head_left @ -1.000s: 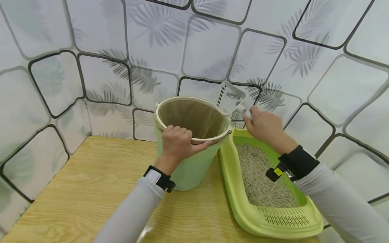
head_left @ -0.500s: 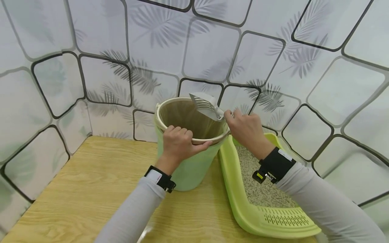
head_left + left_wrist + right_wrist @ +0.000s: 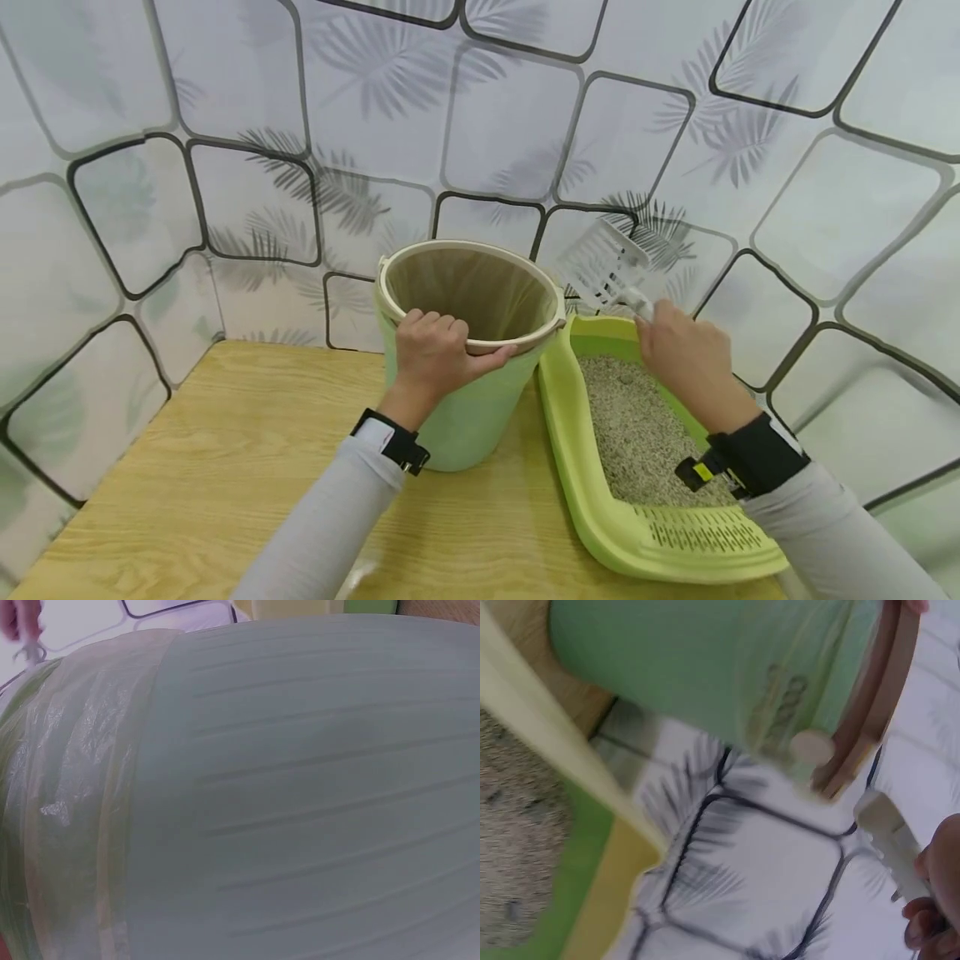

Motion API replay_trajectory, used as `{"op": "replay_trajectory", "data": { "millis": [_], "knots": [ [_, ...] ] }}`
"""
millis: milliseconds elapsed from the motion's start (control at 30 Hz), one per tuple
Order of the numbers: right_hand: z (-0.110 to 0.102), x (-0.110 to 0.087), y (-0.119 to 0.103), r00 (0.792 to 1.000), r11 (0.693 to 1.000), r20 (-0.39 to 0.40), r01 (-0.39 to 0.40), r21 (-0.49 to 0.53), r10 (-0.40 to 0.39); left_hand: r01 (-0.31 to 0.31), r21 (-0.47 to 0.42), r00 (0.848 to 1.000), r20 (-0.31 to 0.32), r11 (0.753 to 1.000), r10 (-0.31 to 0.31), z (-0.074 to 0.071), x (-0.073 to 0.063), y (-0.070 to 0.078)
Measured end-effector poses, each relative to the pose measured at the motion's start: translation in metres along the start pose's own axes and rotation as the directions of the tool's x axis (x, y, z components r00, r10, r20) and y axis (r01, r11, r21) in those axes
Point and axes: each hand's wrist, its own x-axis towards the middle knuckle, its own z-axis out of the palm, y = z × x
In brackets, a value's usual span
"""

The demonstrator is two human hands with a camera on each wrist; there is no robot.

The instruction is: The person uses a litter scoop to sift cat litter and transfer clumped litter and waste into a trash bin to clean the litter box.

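Observation:
A pale green bin (image 3: 468, 429) with a cream rim stands on the table, lined with a thin see-through bag (image 3: 82, 780) folded over its top. My left hand (image 3: 435, 354) grips the near side of that rim, thumb stretched along it to the right. To the right of the bin, my right hand (image 3: 686, 350) holds a white slotted litter scoop (image 3: 633, 297) by its handle. The scoop is raised above the far end of the litter box (image 3: 558, 408) and is blurred. Grey-brown litter (image 3: 645, 433) covers the box's floor. The bin's bottom is hidden.
The wood-grain table (image 3: 247, 467) extends left and in front of the bin. Close behind the bin and box rises a patterned wall covering (image 3: 495, 125), with another stretch at the left. The box's perforated front lip (image 3: 705, 533) lies near my right forearm.
The scoop swung left over the bin's opening half a second ago, and now it is back to the right, out beyond the rim. My left hand stays on the rim.

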Motion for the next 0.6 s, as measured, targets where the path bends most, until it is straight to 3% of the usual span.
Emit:
{"op": "replay_trajectory", "data": {
  "millis": [33,133,267,400,600],
  "knots": [
    [0.005,-0.008,0.011,0.996,0.998,0.073,-0.058,0.016,0.056,0.002,-0.002,1.0,-0.004,1.0,-0.002,0.0,0.0,0.0],
    [0.028,-0.036,0.04,0.972,0.991,0.2,-0.133,0.036,0.123,0.003,-0.003,1.0,-0.008,1.0,-0.003,0.001,0.001,-0.001],
    [0.058,-0.08,0.062,0.941,0.99,0.318,-0.135,0.039,0.116,0.001,0.001,1.0,-0.007,1.0,-0.001,-0.001,0.001,-0.001],
    [0.078,-0.112,0.072,0.882,0.982,0.448,-0.186,0.045,0.146,-0.003,-0.002,1.0,-0.015,1.0,0.003,-0.002,0.0,0.001],
    [0.103,-0.137,0.077,0.788,0.966,0.591,-0.253,0.054,0.174,-0.003,-0.002,1.0,-0.013,1.0,0.003,0.0,-0.001,0.004]
  ]
}}
